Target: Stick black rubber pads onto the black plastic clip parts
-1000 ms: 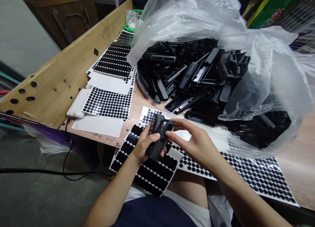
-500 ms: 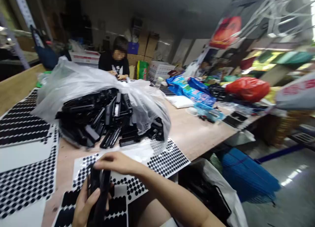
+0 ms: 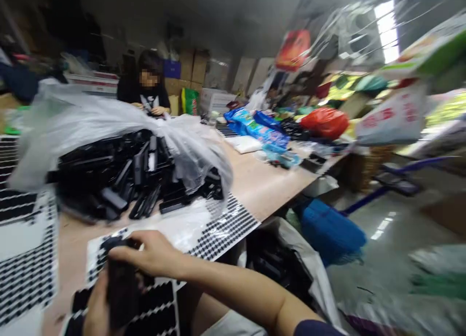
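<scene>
At the lower left my left hand (image 3: 96, 309) wraps round a black plastic part (image 3: 122, 290) and holds it upright over sheets of black adhesive pads (image 3: 160, 307). My right hand (image 3: 149, 253) lies over the top end of that part, its fingers curled on it. A clear plastic bag (image 3: 83, 117) full of the same black parts (image 3: 120, 180) lies on the wooden table (image 3: 262, 183) just beyond my hands. The picture is smeared by head motion.
More pad sheets (image 3: 22, 258) lie at the left. A person (image 3: 145, 91) sits at the far end of the table. Blue and red bags (image 3: 320, 122) clutter the far right of the table. A blue bundle (image 3: 331, 229) and a bag of black parts (image 3: 280, 268) sit below the table's edge.
The view swung up and to the right, away from my lap to the room. My hands keep hold of the black part and now sit lower and further left in the picture.
</scene>
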### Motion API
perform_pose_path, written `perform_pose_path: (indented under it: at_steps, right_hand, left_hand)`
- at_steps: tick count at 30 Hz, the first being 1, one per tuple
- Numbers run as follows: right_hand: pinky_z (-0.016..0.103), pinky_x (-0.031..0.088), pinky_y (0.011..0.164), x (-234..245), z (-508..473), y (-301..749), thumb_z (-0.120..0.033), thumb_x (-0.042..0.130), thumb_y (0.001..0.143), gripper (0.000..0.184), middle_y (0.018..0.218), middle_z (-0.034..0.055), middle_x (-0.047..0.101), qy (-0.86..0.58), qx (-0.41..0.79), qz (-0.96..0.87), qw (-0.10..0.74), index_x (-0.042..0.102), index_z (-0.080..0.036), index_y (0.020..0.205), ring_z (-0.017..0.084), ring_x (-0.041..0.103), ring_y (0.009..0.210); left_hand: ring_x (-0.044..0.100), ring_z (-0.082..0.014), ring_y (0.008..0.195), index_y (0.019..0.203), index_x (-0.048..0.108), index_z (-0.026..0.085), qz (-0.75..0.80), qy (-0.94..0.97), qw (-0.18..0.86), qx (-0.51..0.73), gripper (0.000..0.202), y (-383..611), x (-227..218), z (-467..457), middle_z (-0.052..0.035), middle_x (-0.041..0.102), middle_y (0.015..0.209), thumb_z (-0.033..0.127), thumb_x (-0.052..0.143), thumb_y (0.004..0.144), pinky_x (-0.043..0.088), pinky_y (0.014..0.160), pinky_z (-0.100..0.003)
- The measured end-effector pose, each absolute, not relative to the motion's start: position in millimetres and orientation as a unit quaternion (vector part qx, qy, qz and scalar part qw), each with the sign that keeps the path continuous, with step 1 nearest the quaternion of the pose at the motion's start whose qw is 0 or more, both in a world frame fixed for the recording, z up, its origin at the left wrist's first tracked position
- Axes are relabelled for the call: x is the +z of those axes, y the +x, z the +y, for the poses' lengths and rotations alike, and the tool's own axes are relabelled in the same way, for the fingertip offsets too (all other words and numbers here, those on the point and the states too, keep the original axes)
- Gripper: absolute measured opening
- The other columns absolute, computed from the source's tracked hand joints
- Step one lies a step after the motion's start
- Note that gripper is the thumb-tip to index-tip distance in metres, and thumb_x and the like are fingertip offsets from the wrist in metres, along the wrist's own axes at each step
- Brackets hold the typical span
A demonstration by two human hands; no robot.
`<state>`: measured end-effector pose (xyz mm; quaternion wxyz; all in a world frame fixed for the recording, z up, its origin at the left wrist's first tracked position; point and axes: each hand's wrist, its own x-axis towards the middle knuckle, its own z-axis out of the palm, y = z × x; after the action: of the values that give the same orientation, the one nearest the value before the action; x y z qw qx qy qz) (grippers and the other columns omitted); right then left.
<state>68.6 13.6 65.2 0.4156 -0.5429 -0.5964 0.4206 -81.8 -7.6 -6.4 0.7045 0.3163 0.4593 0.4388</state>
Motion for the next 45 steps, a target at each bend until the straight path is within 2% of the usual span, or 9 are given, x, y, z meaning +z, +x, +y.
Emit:
perform_pose_path:
  at_steps: [3,8,10,16,23,27,33,37,45]
  right_hand:
    - [0.032,0.049,0.085,53.9,0.7,59.7,-0.051,0.067,0.094,0.031,0.094,0.0047,0.072,-0.621,0.244,-0.646,0.37,0.068,-0.021,0.086,0.021,0.064,0.091]
    - [0.038,0.049,0.082,36.1,-7.2,87.4,-0.047,0.039,0.104,0.037,0.097,0.0082,0.073,-0.603,0.314,-0.658,0.323,0.066,-0.021,0.101,0.024,0.066,0.088]
    - [0.039,0.049,0.077,26.3,-14.2,103.7,-0.044,0.052,0.098,0.027,0.091,0.0084,0.074,-0.6,0.322,-0.671,0.293,0.068,-0.022,0.094,0.026,0.066,0.084]
    - [0.041,0.053,0.073,5.1,-41.9,122.6,-0.03,0.057,0.099,0.018,0.088,0.0089,0.076,-0.537,0.178,-0.797,0.211,0.071,-0.023,0.091,0.029,0.069,0.085]
    - [0.04,0.056,0.077,14.5,-50.6,115.7,-0.019,0.065,0.096,0.005,0.089,0.0086,0.074,-0.428,0.129,-0.848,0.283,0.069,-0.021,0.093,0.027,0.067,0.09]
    - [0.037,0.055,0.082,33.2,-48.9,120.2,-0.018,0.069,0.094,0.007,0.088,0.0044,0.074,-0.413,0.251,-0.803,0.348,0.069,-0.024,0.09,0.022,0.068,0.088]
    - [0.037,0.056,0.086,59.4,-12.8,123.1,-0.051,0.084,0.08,0.028,0.111,0.007,0.076,-0.533,0.543,-0.515,0.394,0.076,-0.024,0.081,0.023,0.069,0.097]
    - [0.036,0.054,0.087,69.1,9.1,112.5,-0.055,0.088,0.072,0.036,0.125,0.0087,0.073,-0.524,0.591,-0.507,0.346,0.075,-0.021,0.074,0.025,0.066,0.105]
    - [0.035,0.052,0.081,73.8,18.7,99.7,-0.059,0.09,0.065,0.042,0.105,0.0074,0.076,-0.517,0.591,-0.527,0.326,0.075,-0.021,0.072,0.024,0.066,0.095]
  left_hand:
    - [0.067,-0.0201,0.058,0.116,0.062,0.018,0.377,0.303,0.738,0.471,0.064,-77.0,0.8,-23.2,-0.0022,0.07,0.066,0.071,0.069,0.082,0.06,0.06,-0.031]
    - [0.061,-0.0138,0.049,0.119,0.052,0.021,0.321,0.287,0.754,0.496,0.06,-72.9,1.3,-21.5,0.0006,0.069,0.081,0.053,0.082,0.077,0.049,0.042,-0.023]
    - [0.062,-0.0122,0.052,0.113,0.054,0.019,0.306,0.262,0.751,0.524,0.053,-73.5,-1.4,-19.9,-0.0038,0.07,0.095,0.054,0.077,0.081,0.049,0.044,-0.024]
    - [0.067,-0.0134,0.061,0.11,0.057,0.018,0.272,0.244,0.752,0.549,0.041,-71.0,-7.0,-23.6,-0.0046,0.07,0.101,0.046,0.073,0.086,0.061,0.077,-0.041]
    - [0.066,-0.0113,0.06,0.113,0.058,0.018,0.275,0.233,0.758,0.543,0.043,-69.1,-5.9,-22.4,0.0018,0.068,0.092,0.047,0.077,0.087,0.056,0.097,-0.051]
    - [0.063,-0.0101,0.057,0.108,0.06,0.014,0.266,0.214,0.77,0.539,0.046,-71.1,-7.0,-21.6,-0.0021,0.068,0.095,0.051,0.076,0.086,0.061,0.085,-0.046]
    - [0.061,-0.0124,0.048,0.107,0.057,0.014,0.235,0.237,0.803,0.494,0.042,-76.6,-12.1,-22.1,-0.0092,0.072,0.099,0.047,0.07,0.085,0.051,0.044,-0.029]
    - [0.06,-0.0135,0.043,0.107,0.056,0.015,0.236,0.245,0.806,0.485,0.041,-78.5,-12.9,-22.4,-0.008,0.073,0.091,0.047,0.067,0.084,0.049,0.039,-0.027]
    - [0.062,-0.0141,0.042,0.103,0.055,0.015,0.231,0.242,0.816,0.472,0.039,-79.7,-10.9,-22.7,-0.0059,0.072,0.084,0.047,0.067,0.084,0.05,0.038,-0.025]
